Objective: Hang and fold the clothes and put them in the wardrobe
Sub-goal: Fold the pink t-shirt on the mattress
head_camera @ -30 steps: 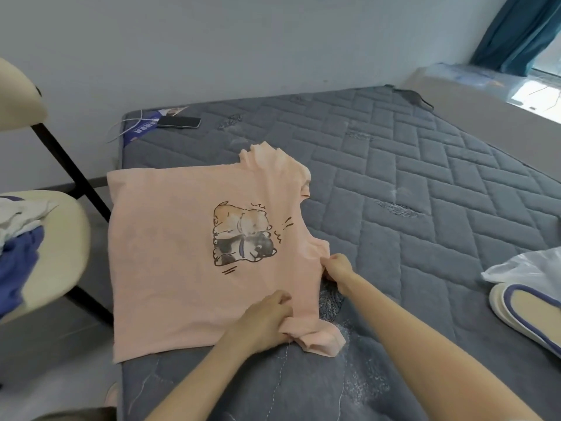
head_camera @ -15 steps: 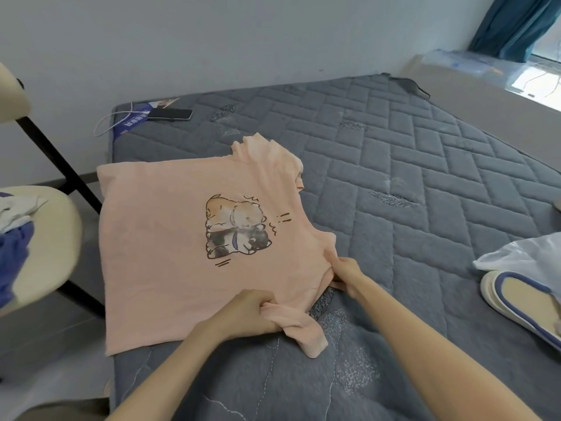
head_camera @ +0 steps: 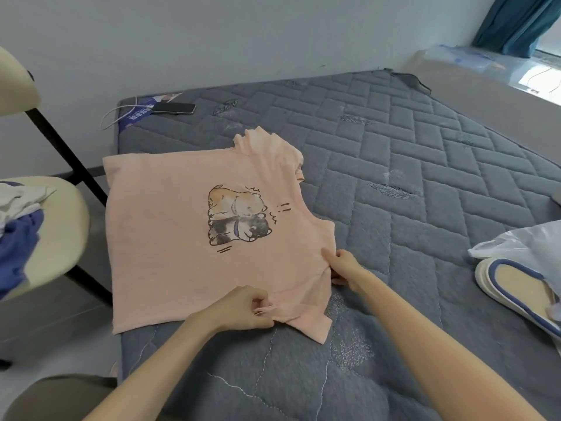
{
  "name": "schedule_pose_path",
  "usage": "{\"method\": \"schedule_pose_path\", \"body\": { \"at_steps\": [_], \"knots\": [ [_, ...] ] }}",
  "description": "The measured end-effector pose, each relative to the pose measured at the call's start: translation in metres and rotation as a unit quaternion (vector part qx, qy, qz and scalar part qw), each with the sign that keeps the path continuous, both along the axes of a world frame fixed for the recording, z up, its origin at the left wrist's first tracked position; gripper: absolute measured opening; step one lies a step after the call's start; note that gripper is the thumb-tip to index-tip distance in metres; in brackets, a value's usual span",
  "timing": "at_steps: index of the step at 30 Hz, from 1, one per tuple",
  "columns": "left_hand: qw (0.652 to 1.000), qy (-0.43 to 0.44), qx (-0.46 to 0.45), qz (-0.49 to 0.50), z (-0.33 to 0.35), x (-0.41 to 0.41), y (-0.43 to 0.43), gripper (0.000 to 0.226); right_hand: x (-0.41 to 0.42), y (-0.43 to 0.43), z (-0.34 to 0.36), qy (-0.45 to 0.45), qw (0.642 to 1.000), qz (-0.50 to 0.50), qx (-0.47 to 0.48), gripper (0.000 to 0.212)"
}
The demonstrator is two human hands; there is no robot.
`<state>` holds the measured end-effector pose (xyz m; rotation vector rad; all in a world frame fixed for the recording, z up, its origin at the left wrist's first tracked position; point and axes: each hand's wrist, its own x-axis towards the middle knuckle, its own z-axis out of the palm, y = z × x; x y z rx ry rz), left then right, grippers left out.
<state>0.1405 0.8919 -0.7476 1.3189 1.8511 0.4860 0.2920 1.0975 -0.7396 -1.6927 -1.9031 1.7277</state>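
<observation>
A peach T-shirt [head_camera: 170, 232] with a cartoon cat print lies spread flat on the grey quilted mattress [head_camera: 409, 183], its hem hanging over the left edge. My left hand [head_camera: 243, 309] pinches the near sleeve by its edge and holds it folded in over the shirt body. My right hand [head_camera: 344, 265] grips the fabric at the near shoulder, beside the neckline, with the forefinger lying on the cloth. The far sleeve is bunched at the shirt's top edge.
A cream chair [head_camera: 57, 220] at the left holds a pile of white and blue clothes [head_camera: 15, 226]. A phone [head_camera: 174, 108] with a white cable lies at the mattress's far left corner. A slipper [head_camera: 522, 287] and a plastic bag [head_camera: 522, 244] lie at the right.
My left hand has drawn the near sleeve inward over the shirt, changing from pressing on it to pinching its edge. My right hand has stayed at the shoulder.
</observation>
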Motion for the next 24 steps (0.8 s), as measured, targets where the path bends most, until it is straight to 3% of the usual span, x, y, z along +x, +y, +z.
{"method": "schedule_pose_path", "body": {
  "at_steps": [2, 5, 8, 10, 12, 15, 18, 21, 22, 24],
  "knots": [
    [0.999, 0.032, -0.012, -0.031, 0.004, 0.004, 0.003, 0.026, -0.001, -0.004, 0.009, -0.004, 0.995, 0.069, -0.070, 0.028],
    [0.989, 0.116, -0.004, -0.091, 0.010, 0.014, 0.008, 0.031, 0.000, -0.006, 0.006, -0.023, 0.987, 0.142, -0.077, 0.035],
    [0.983, 0.146, 0.002, -0.110, 0.008, 0.025, 0.008, 0.048, 0.006, -0.005, 0.005, -0.026, 0.992, 0.100, -0.077, 0.051],
    [0.985, 0.129, 0.030, -0.109, 0.005, 0.028, 0.006, 0.027, 0.014, -0.002, 0.007, -0.027, 0.994, 0.046, -0.097, 0.056],
    [0.983, 0.131, 0.033, -0.123, 0.000, 0.027, 0.001, 0.012, 0.024, -0.004, 0.012, -0.034, 0.994, -0.014, -0.102, 0.050],
    [0.980, 0.143, 0.016, -0.140, -0.001, 0.025, -0.004, 0.011, 0.040, -0.009, 0.012, -0.041, 0.993, -0.073, -0.078, 0.033],
    [0.978, 0.151, 0.017, -0.142, 0.003, 0.028, -0.007, 0.008, 0.050, -0.015, 0.004, -0.086, 0.988, -0.039, 0.124, 0.032],
    [0.981, 0.133, 0.040, -0.133, 0.002, 0.029, -0.013, 0.007, 0.053, -0.026, 0.007, -0.078, 0.940, 0.028, 0.331, 0.023],
    [0.983, 0.126, 0.046, -0.126, 0.002, 0.028, -0.015, 0.010, 0.054, -0.028, 0.008, -0.048, 0.925, 0.079, 0.368, 0.019],
    [0.987, 0.105, 0.050, -0.109, 0.002, 0.027, -0.019, 0.011, 0.056, -0.031, 0.009, -0.032, 0.870, 0.236, 0.432, 0.041]
  ]
}}
